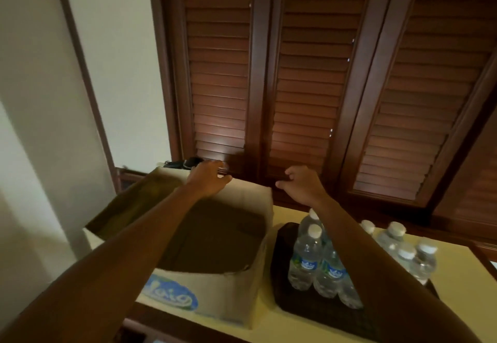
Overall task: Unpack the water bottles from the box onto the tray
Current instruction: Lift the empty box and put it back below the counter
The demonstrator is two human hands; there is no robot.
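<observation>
Shutters [309, 73] behind | left hand [208, 180] fingers spread, right hand [302, 186] curled empty | bottles [306, 256] half-hidden

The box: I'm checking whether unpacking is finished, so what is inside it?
Inside the cardboard box only its bare brown bottom shows; no bottles appear. The near wall and the left forearm hide a strip of the floor. The water bottles stand on the dark tray beside it.

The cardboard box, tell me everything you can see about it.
The brown cardboard box sits open on the pale tabletop, left of the dark tray. Its near wall bears a blue oval logo. The visible interior shows no bottles. One flap leans outward at far left. The left hand is at its far rim; contact is unclear.
</observation>
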